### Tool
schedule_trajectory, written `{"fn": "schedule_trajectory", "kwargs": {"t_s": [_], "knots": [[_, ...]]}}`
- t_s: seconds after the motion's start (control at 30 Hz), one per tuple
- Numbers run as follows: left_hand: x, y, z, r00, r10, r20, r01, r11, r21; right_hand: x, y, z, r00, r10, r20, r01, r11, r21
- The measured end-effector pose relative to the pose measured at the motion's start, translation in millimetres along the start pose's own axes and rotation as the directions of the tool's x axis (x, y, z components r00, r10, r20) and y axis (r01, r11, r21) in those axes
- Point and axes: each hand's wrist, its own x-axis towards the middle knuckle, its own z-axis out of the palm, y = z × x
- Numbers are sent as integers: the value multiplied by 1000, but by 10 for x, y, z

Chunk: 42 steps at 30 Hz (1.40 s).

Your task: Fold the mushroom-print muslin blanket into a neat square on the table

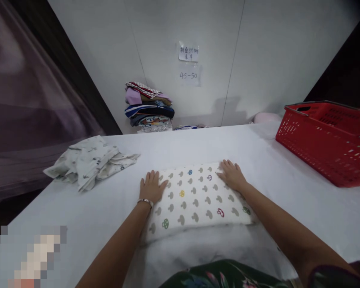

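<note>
A white cloth printed with mushrooms [195, 200] lies folded into a flat rectangle in front of me, its near edge close to the table's front. My left hand [151, 187] rests on its far left corner, fingers stretched out and a bracelet at the wrist. On the far right corner lies my right hand [232, 176], palm down with the fingers extended. Neither hand grips the fabric. Off to the left sits a crumpled white cloth with a small print [93, 160], apart from both hands.
A red plastic basket [327, 140] stands at the table's right side. Beyond the far edge is a stack of folded clothes [150, 106] against the wall. Two paper notes [189, 64] hang there. The white table [180, 146] spreads between them, and a dark curtain [33, 100] hangs left.
</note>
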Motion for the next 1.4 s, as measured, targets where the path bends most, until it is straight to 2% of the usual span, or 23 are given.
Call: {"fn": "schedule_trajectory", "kwargs": {"t_s": [0.07, 0.13, 0.2, 0.3, 0.47, 0.6, 0.7, 0.8, 0.93, 1.03, 1.1, 1.17, 1.23, 1.33, 1.4], "knots": [[2, -15, 52, 1000, 0, 20, 0, 1000, -12, 7, 31, 80, 995, 46, 92, -48, 999, 17], [13, -21, 79, 1000, 0, 10, 1, 1000, -19, 36, 68, 112, 991, 66, 118, -68, 998, 19], [30, -22, 62, 1000, -4, 14, 4, 1000, -29, 63, 82, 90, 989, 65, 130, -68, 998, 18], [39, -50, -16, 997, -26, 77, 31, 997, -76, 49, 66, 21, 981, 82, 177, -89, 996, 30], [-87, -166, -52, 994, -64, 85, 72, 994, -88, -111, 63, 51, 989, 109, 99, -106, 994, -37], [-143, -185, -16, 995, -44, 87, 51, 995, -80, -125, 81, 65, 982, 128, 141, -128, 992, -11], [-121, -209, -73, 993, -56, 108, 72, 986, -150, -111, 101, -29, 973, 143, 180, -162, 982, 96], [-206, -302, -185, 989, -99, 107, 126, 951, -282, -272, 151, -120, 974, 198, 114, -217, 957, 194], [-593, -442, -285, 965, -237, 111, 262, 892, -369, -781, 257, -110, 957, 291, 16, -278, 897, 344], [-885, -486, -306, 939, -312, 144, 343, 863, -371, -1147, 324, -68, 881, 470, 64, -436, 748, 500], [-982, -495, -313, 916, -357, 184, 400, 842, -361, -1295, 340, -73, 829, 550, 105, -502, 648, 573], [-996, -498, -320, 899, -373, 229, 432, 838, -332, -1357, 331, -113, 818, 564, 111, -511, 626, 589], [-966, -496, -323, 893, -370, 257, 435, 854, -285, -1348, 308, -175, 834, 540, 113, -502, 659, 559], [-923, -485, -314, 895, -357, 267, 418, 880, -227, -1241, 281, -258, 857, 501, 120, -479, 691, 541], [-918, -481, -311, 903, -348, 253, 402, 892, -207, -1125, 281, -284, 858, 499, 120, -471, 674, 569]]}}
